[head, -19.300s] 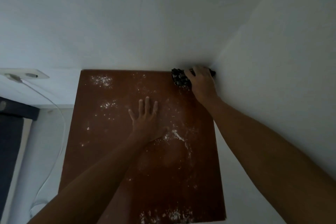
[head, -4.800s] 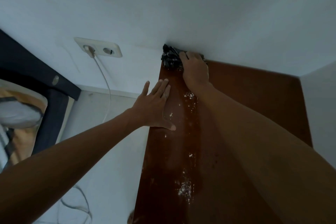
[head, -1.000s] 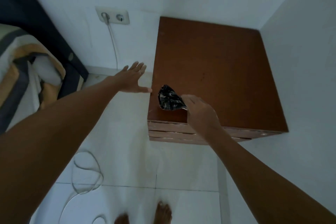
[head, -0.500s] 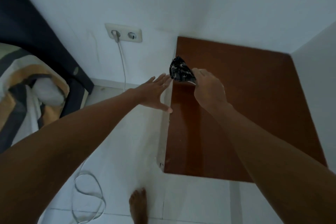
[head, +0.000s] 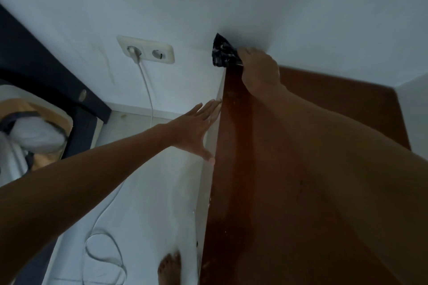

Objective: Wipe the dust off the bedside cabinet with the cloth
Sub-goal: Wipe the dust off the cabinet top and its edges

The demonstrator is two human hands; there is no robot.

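Observation:
The bedside cabinet (head: 324,109) has a reddish-brown wooden top and stands in a white wall corner. My right hand (head: 260,71) is shut on a dark patterned cloth (head: 223,53) at the cabinet's far left corner, against the back wall. My left hand (head: 196,127) is flat and open, fingers spread, held beside the cabinet's left edge with the thumb tip near that edge. A few pale specks remain along the left edge of the top. My right forearm covers much of the top.
A white double wall socket (head: 146,50) holds a plug with a white cable (head: 148,90) running down to coils on the pale floor. A dark bed frame (head: 46,71) with striped bedding (head: 30,122) is at the left. My bare foot (head: 169,268) is beside the cabinet.
My right hand has carried the cloth farther back along the left edge to the far corner by the wall. The camera has moved closer and lower over the cabinet; my left hand stays beside the edge.

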